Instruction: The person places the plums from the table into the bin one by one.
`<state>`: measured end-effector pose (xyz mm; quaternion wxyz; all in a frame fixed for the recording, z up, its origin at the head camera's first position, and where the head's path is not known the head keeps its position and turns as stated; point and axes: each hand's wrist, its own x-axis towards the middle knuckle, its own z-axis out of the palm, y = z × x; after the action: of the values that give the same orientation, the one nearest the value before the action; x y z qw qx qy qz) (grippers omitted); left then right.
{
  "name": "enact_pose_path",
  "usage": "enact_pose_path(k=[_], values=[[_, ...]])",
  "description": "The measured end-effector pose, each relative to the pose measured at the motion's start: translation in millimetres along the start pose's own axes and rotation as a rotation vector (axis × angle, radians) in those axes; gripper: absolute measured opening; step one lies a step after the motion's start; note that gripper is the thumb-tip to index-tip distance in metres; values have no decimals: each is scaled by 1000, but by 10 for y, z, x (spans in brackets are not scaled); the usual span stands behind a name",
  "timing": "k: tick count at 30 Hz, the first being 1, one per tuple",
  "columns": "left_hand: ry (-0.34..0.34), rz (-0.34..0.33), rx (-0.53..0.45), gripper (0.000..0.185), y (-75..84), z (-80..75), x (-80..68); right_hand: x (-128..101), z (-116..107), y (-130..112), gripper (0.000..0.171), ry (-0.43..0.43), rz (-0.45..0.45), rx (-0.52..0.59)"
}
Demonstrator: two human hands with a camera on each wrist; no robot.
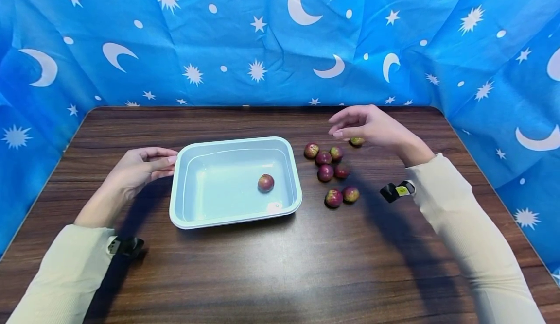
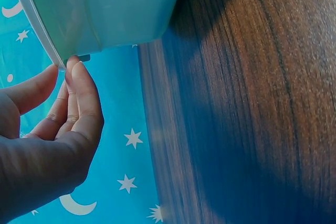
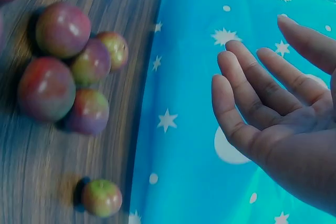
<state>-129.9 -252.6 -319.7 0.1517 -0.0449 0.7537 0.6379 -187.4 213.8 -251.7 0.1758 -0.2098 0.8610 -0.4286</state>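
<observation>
**Pale tray [image 1: 218, 188] and nine small round fruits, on a dark wood-grain counter [image 1: 280, 265]**

Pale tray: one, rectangular, with rounded corners and a rolled rim, left of the counter's middle.

Fruit in the tray [image 1: 265, 182]: one, red with a yellowish tinge, lying in the right-hand part of the tray floor.

Loose fruits: eight, red to purple with yellow-green patches, right of the tray. Five form a close cluster [image 1: 325, 172]; a pair [image 1: 334, 198] lies just nearer the wearer; a single fruit [image 1: 356, 142] lies farther back, partly hidden behind the right hand [image 1: 369, 126] in the head view.

Left hand [image 1: 139, 168]: thumb and fingers pinching the tray's left rim.

Right hand: raised above the counter beyond the cluster, thumb apart from the gently bent fingers, palm bare; it holds nothing.

Attire: cream sleeves [image 1: 472, 231], with a black device [image 1: 389, 192] at each wrist.

Backdrop: blue cloth [image 1: 245, 32] printed with white moons, stars and dots, hung behind the counter and along both sides.
</observation>
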Motion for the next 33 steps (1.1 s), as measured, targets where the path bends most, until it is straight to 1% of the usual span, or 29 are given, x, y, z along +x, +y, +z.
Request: enact_pose_path(k=[4,7,11,14,16,20,24,27,33], values=[[3,6,31,28,1,4,-2,-46,-73,96,32,28,15,-13],[8,3,33,27,0,4,-5,-69,-127,170,33,50,24,6],[5,-1,-26,20,-9,3,-4,-96,-185,267,35,82,79,61],[2,3,-49,16,-15,1,-2,-114,-221,332,37,107,116,79],[1,5,-46,17,-18,-1,0,-123,-247,375,37,121,127,80],[3,3,-1,25,-20,-3,3,-130,-298,456,38,135,149,53],[5,0,26,31,-23,-2,6,-120,-341,547,42,138,176,61],[6,0,26,31,-26,0,7,-106,-362,614,44,145,195,73],[8,5,1,26,-28,2,7,-85,-381,741,48,161,234,50]])
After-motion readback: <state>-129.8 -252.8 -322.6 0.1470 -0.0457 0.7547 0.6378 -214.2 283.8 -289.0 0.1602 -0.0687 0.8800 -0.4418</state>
